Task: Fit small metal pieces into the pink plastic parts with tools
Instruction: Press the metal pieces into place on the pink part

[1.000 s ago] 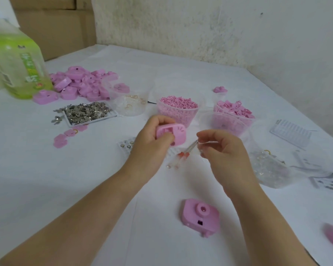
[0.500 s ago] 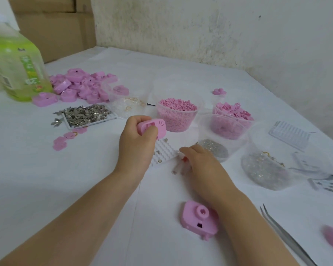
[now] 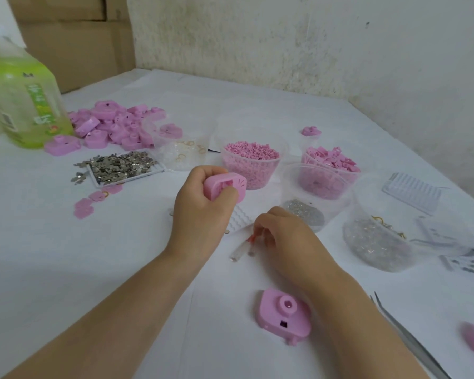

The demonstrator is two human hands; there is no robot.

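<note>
While my left hand [image 3: 200,212] gripped the pink part [image 3: 226,187] raised above the table [image 3: 66,255], my right hand [image 3: 288,242] lay apart, knuckles up. It curled round the clear tool [image 3: 240,248] lying on the table.

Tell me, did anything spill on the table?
Yes. A few small shiny metal pieces lie on the white table, just off the left edge of the white rectangular tray that holds the rest.

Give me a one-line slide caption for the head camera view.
Left hand grips a pink plastic part; right hand curls over clear-handled tools on the white table.
</note>
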